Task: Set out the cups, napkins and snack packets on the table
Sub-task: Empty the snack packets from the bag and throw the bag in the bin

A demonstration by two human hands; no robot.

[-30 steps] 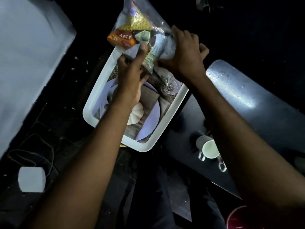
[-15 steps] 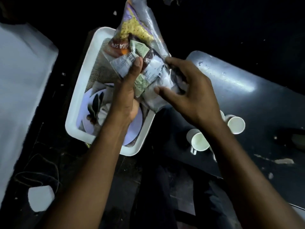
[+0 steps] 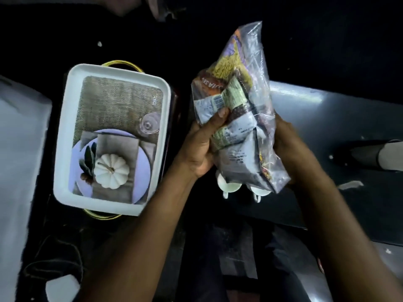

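in clear bag, snack packets

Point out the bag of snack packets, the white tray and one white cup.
bag of snack packets (image 3: 239,118), head view, on its clear middle.
white tray (image 3: 65,136), head view, on its left rim.
white cup (image 3: 229,185), head view, on its rim.

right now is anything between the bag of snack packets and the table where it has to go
Yes. Both the left hand and right hand hold the clear bag of snack packets above the near edge of the dark table, and two white cups stand directly beneath the bag's lower end. The tabletop further right looks open.
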